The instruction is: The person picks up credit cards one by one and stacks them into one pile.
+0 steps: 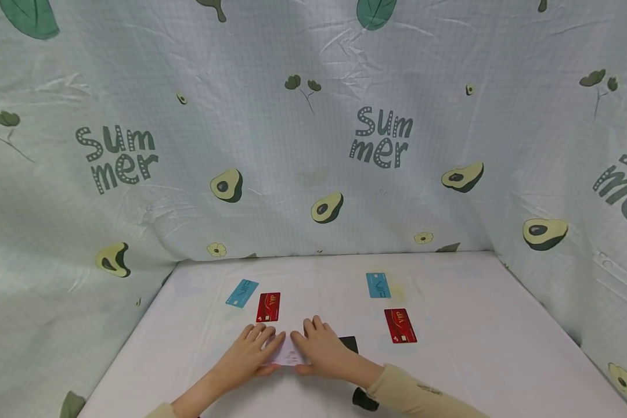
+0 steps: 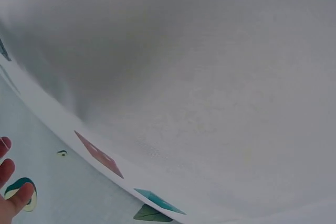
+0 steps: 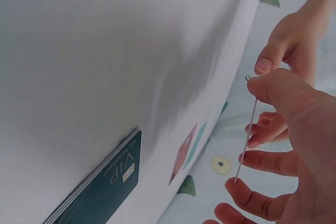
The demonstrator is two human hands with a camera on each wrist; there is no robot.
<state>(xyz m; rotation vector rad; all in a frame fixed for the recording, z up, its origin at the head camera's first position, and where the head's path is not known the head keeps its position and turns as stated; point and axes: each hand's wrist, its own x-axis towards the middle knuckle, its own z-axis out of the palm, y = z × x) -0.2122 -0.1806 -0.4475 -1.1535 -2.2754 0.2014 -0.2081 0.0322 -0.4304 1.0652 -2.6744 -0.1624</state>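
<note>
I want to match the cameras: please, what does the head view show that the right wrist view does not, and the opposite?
Only the head view: grey-green "summer" lettering on the white fabric backdrop.
Only the right wrist view: pale "VIP" lettering on the dark rectangular card stack.
Both: the left hand, the right hand, the thin pale sheet, that stack.

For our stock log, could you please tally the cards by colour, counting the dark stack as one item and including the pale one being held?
Blue cards: 2
Red cards: 2
Dark stack: 1
Pale card, between the left hand and right hand: 1
Total: 6
</note>
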